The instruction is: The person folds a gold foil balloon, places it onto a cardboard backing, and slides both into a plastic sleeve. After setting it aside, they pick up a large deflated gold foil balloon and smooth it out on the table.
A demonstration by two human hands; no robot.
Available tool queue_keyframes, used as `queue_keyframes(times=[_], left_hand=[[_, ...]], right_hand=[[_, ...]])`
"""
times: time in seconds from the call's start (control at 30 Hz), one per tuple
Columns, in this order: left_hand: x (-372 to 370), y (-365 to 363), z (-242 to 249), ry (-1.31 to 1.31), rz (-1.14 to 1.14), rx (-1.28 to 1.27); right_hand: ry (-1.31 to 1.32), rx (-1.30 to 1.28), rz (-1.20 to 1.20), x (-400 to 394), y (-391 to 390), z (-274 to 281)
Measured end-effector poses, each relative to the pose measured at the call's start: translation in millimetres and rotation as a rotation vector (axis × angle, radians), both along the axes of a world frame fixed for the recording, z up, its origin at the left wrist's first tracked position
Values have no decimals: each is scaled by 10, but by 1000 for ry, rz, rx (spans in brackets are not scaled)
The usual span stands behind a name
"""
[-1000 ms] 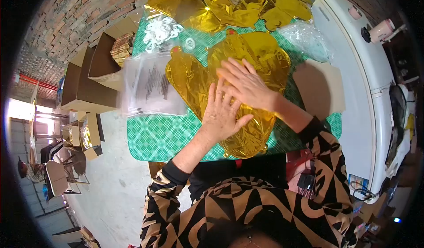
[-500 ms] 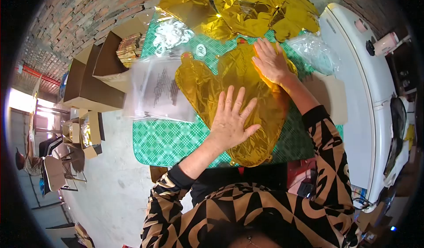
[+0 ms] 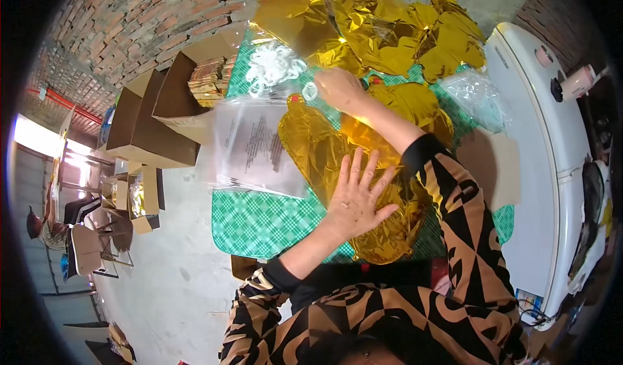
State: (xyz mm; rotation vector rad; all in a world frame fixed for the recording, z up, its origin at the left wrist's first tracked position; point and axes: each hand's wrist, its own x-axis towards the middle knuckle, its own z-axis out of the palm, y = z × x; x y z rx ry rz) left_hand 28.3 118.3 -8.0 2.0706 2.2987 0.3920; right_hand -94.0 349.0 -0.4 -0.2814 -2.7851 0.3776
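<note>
A flat gold foil balloon lies across the table, with a small red tip at its upper left end. My left hand rests flat on the foil, fingers spread. Over the balloon's upper edge, my right hand is curled with its fingers bent down; the fingertips are hidden, so I cannot see what is in them. Right beside it lies a small white ring-shaped coil. A heap of similar white coils sits just beyond, to the left.
Clear plastic bags with printing lie left on the green checked tablecloth. More gold foil balloons are piled at the back. A crumpled clear bag lies right, near a white fridge. Cardboard boxes stand left.
My right hand has lifted off the balloon's upper right and moved left towards the white coils, its fingers now curled. My left hand stays flat on the foil. The whole view has shifted slightly.
</note>
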Motion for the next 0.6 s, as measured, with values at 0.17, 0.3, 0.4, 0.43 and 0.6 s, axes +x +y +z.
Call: queue_keyframes(times=[0.17, 0.3, 0.4, 0.43, 0.6], left_hand=[[8, 4, 48, 7, 7, -73], [15, 5, 66, 21, 10, -79], [11, 3, 63, 10, 7, -67], [9, -3, 58, 11, 5, -54], [11, -6, 23, 17, 12, -27]], right_hand=[[229, -486, 30, -337, -33, 361], [358, -606, 33, -243, -35, 316], [282, -366, 36, 66, 208, 268], [231, -292, 35, 190, 319, 226], [132, 68, 97, 841, 635, 46]])
